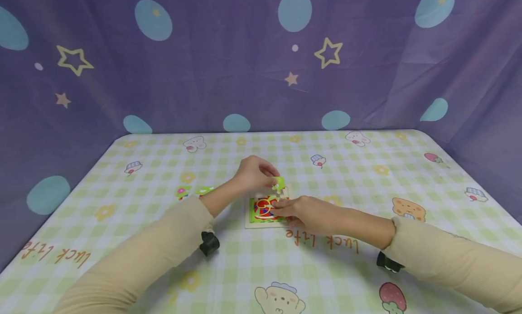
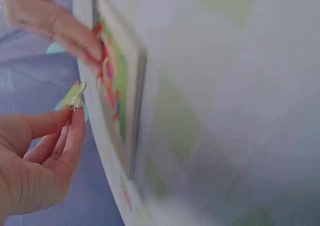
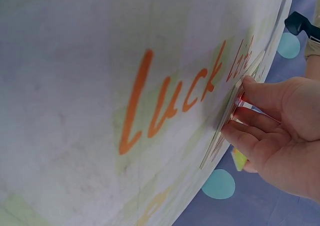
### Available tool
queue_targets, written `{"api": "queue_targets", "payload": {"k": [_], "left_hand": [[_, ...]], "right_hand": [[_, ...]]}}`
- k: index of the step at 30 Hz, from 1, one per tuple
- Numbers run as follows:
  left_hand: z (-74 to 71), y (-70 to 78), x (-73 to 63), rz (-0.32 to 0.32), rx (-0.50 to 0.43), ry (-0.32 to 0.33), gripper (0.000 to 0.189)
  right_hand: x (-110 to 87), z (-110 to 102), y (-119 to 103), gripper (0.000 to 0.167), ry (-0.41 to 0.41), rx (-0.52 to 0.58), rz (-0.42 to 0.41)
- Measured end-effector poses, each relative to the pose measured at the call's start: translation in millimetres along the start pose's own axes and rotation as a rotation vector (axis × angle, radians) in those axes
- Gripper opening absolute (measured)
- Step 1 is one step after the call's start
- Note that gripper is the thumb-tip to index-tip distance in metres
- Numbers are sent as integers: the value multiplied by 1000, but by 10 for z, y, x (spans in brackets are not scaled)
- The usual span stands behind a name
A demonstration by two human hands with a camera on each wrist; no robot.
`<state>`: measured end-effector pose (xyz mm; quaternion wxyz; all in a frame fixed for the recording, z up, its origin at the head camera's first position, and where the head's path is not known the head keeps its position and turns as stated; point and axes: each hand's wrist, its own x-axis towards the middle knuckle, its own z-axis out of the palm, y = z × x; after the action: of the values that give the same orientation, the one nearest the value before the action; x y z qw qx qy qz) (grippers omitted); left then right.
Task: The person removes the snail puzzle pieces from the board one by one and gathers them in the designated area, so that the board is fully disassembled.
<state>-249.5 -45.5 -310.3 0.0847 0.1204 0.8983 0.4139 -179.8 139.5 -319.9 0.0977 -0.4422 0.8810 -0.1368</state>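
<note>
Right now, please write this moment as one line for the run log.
left grip: pinches green piece, raised | right grip: touches puzzle board | puzzle board: flat on tablecloth | more pieces: left of puzzle board

this looks like a screened-off play corner, maybe in a home; the star-printed curtain [image 1: 244, 78] hanging behind the table [image 1: 408, 169] hides any wider room from me. a checked cartoon cloth [image 1: 159, 178] covers the table, and a bright picture puzzle [image 1: 262, 210] lies on it.
</note>
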Motion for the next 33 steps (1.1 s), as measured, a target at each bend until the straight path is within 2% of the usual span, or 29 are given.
{"api": "queue_targets", "payload": {"k": [5,8,19,26,33], "left_hand": [[-155,-8,-4,-50,-76,-19,15],[-233,-43,-12,-60,-81,-27,15],[-503,-275,-74,-98,55,-27,14],[-597,-453,-119,-131,118,-36,13],[-639,-530,-143,-163,159,-37,12]], "right_hand": [[-1,0,-2,42,1,12,5],[-1,6,-3,43,2,13,8],[9,13,-5,45,-10,15,23],[9,12,-14,44,-14,32,33],[12,11,-27,44,-14,24,41]]}}
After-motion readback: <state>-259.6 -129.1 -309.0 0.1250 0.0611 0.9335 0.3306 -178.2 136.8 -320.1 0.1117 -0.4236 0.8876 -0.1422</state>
